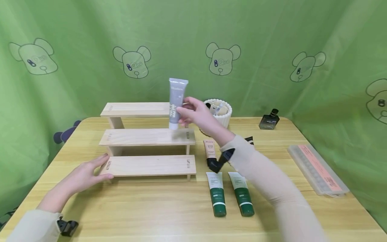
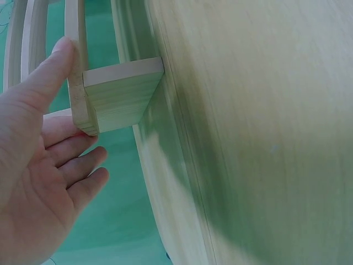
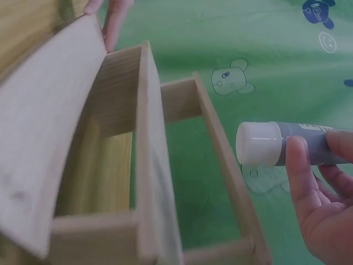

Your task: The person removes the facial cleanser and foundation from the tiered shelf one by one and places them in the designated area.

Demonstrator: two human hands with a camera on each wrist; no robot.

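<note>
A three-step wooden display rack [image 1: 148, 137] stands on the table. My right hand [image 1: 196, 114] pinches a grey-blue squeeze tube [image 1: 176, 97] with a white cap, held upright with the cap down, in front of the rack's upper right part. In the right wrist view the tube's white cap [image 3: 258, 143] points toward the rack and is apart from it. My left hand [image 1: 86, 171] holds the left end of the lowest shelf [image 1: 151, 165]. The left wrist view shows the thumb [image 2: 52, 63] on the shelf's front edge and the fingers at its end.
Two green-and-white tubes [image 1: 218, 198] lie right of the rack, near a pink BB tube [image 1: 210, 149]. Behind them stands a white round holder [image 1: 223, 119]. A dark perfume bottle [image 1: 269, 120] and a clear flat case [image 1: 317, 169] are farther right. Green curtain hangs behind.
</note>
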